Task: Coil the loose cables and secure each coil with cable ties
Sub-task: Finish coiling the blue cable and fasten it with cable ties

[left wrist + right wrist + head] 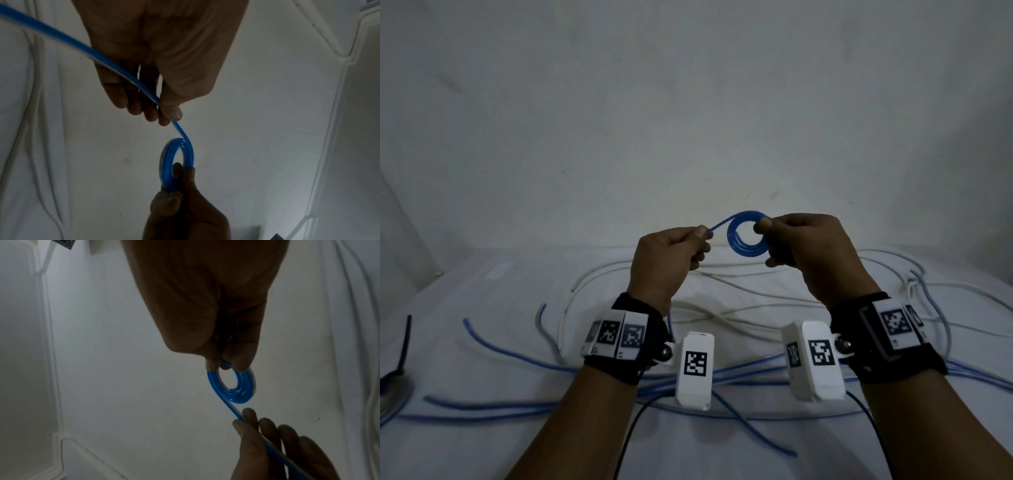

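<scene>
While the right hand (pixel 808 246) pinches the small blue plastic cable coil (pixel 747 237), the left hand (pixel 671 253) grips its tail; coiling step under way, next wrap needs steady feed.

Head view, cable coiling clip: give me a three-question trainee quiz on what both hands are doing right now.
1. True or false: the small blue plastic cable coil is lifted off the white cloth-covered table.
2. Which hand pinches the coil: A) left hand B) right hand?
3. Fill in: the left hand's grip feeds the coil's straight ____ tail.

Key: 1 true; 2 B; 3 blue. Loose white cables and a black cable tie lie on the table.
</scene>
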